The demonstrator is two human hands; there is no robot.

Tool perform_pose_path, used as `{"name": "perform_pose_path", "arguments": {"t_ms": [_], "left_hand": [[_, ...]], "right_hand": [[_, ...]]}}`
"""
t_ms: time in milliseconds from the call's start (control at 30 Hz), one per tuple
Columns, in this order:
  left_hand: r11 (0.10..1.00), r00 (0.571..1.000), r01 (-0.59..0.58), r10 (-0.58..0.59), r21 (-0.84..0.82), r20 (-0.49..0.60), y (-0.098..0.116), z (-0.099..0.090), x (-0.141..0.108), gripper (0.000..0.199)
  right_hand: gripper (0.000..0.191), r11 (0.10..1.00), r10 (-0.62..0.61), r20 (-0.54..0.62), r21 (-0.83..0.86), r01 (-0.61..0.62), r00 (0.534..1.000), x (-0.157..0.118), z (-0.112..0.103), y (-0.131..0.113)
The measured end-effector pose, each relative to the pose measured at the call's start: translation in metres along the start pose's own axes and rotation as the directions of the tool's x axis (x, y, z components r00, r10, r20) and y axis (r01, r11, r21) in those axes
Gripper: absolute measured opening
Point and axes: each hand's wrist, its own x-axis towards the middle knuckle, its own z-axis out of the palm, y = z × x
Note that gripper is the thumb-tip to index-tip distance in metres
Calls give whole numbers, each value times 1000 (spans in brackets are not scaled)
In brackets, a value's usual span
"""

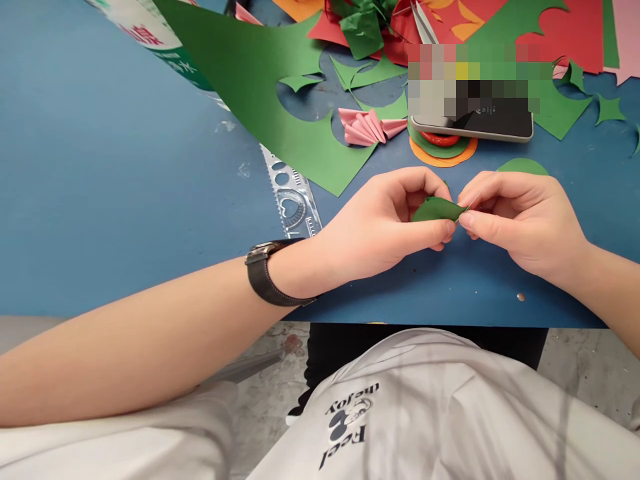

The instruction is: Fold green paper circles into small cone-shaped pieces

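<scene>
My left hand (395,213) pinches a small folded piece of green paper (437,209) between thumb and fingers, just over the blue table. Thumb and fingertips of my right hand (520,210) close at the paper's pointed right tip. A thin pale strand (473,202) shows at those right fingertips; whether it is thread or wire I cannot tell. Behind my right hand lies a green paper disc (523,165), partly covered. A pink pleated paper piece (367,127) rests farther back.
A phone (475,127) lies on stacked orange and green paper discs (440,159). A large cut green sheet (260,73) overlaps a clear ruler (290,193) and a bottle (155,40). Scissors (424,25) and red paper (575,40) are at the back. The table's front edge runs below my hands.
</scene>
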Motion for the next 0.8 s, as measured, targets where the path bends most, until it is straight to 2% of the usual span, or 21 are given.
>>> {"name": "perform_pose_path", "arguments": {"t_ms": [200,500,633,800], "left_hand": [[1000,1000,18,-18,-5,15,2,1,-1,20],[995,1000,-8,7,99,13,2,-1,-1,21],[981,998,-51,54,188,-12,2,0,-3,18],[957,985,-162,171,241,-18,0,1,-6,17]], "right_hand": [[17,999,-8,-2,-39,8,1000,0,-2,-2],[21,997,40,-48,62,-37,998,-3,3,-1],[22,991,68,-11,119,-66,998,-3,4,-2],[23,991,64,-16,121,-62,998,-4,3,-2]]}}
